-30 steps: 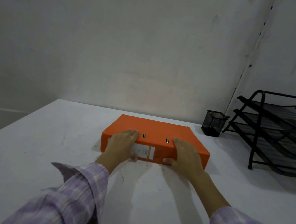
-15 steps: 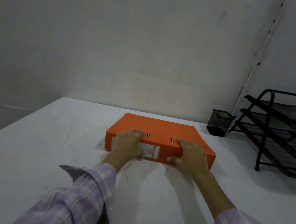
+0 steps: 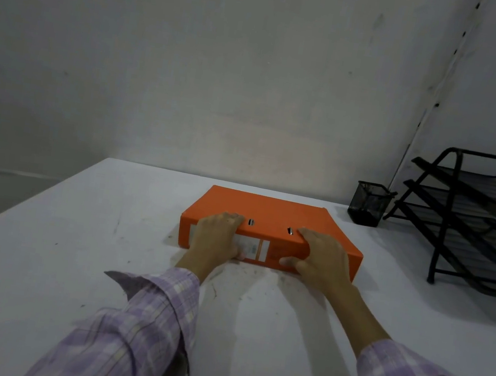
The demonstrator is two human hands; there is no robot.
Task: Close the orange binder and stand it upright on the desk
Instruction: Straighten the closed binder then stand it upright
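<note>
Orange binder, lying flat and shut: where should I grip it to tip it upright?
Probably the spine, from the near side, where both hands already are. The orange binder lies closed on the desk with its labelled spine facing the person. The left hand and right hand wrap that edge, fingers on top, thumbs low. Lifting there should pivot it on its far edge.

The left hand (image 3: 217,236) covers the left part of the white spine label (image 3: 255,248) on the closed orange lever-arch binder (image 3: 272,212); the label's print is too small to read. The right hand (image 3: 323,257) hides the near right stretch of the spine. The black three-tier wire mesh tray rack (image 3: 477,219) is cut off at the right edge. The inside of the small black mesh pen cup (image 3: 368,204) is too dark to make out. Both checked lilac sleeves (image 3: 141,333) run off the bottom edge.
</note>
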